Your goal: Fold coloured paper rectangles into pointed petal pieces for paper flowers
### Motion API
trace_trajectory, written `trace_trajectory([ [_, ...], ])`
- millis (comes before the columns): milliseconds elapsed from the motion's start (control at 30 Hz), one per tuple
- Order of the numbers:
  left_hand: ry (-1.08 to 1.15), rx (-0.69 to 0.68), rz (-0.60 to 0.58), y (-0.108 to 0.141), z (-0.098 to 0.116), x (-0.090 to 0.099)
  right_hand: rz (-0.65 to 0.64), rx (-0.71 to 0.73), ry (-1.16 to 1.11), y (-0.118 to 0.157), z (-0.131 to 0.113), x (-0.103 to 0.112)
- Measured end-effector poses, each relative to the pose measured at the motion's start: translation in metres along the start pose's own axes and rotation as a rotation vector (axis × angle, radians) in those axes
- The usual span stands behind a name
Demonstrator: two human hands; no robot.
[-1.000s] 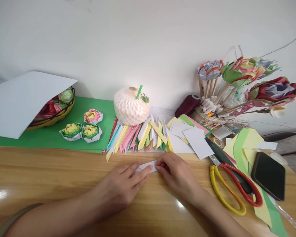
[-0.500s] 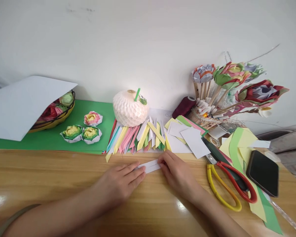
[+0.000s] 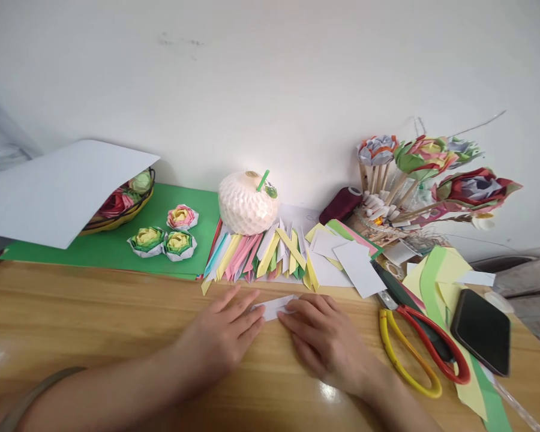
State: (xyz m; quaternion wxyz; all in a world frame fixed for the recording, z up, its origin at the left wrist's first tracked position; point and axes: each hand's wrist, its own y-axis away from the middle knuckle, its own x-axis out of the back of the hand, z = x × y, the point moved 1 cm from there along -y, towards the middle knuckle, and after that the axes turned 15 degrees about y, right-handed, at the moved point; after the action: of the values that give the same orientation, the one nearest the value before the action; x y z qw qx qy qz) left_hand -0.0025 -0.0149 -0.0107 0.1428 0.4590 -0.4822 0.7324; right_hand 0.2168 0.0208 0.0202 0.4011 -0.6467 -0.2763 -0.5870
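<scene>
A small folded strip of white paper point(image 3: 273, 307) lies on the wooden table between my hands. My left hand point(image 3: 220, 339) rests with fingers spread, its fingertips pressing the strip's left end flat. At the other end, the bent fingers of my right hand point(image 3: 328, 337) hold the paper with thumb and fingertips close together; part of that end is hidden beneath them. Just beyond the hands is a row of folded paper pieces point(image 3: 265, 255) in pink, yellow, white and green. Flat white paper cards point(image 3: 360, 269) lie to the right of that row.
Scissors point(image 3: 416, 336) with red and yellow handles and a black phone point(image 3: 481, 330) are at the right. Paper flowers point(image 3: 425, 157) on sticks stand behind them. A white textured ornament point(image 3: 248, 204) is at the wall. Green card point(image 3: 117, 261) bears three paper flowers beside a basket point(image 3: 117, 223).
My right hand has moved further over the strip's right end, its fingers now flatter and covering more. The left hand's fingers have spread wider. The whole view has shifted slightly.
</scene>
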Motion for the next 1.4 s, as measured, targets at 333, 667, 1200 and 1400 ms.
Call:
trace_trajectory([
  [333,0.097,-0.019,0.082,-0.002,-0.002,0.002,0.216,0.004,0.050,-0.007,0.006,-0.005],
  [667,0.180,0.148,0.095,-0.015,-0.004,0.003,0.110,0.008,-0.041,-0.011,-0.006,-0.013],
  [1200,0.369,0.625,-0.169,-0.019,-0.009,0.006,0.035,-0.239,-0.104,-0.014,-0.005,-0.020],
  [1400,0.436,0.492,-0.100,-0.021,-0.008,0.006,0.098,-0.192,-0.174,-0.014,-0.010,-0.021],
])
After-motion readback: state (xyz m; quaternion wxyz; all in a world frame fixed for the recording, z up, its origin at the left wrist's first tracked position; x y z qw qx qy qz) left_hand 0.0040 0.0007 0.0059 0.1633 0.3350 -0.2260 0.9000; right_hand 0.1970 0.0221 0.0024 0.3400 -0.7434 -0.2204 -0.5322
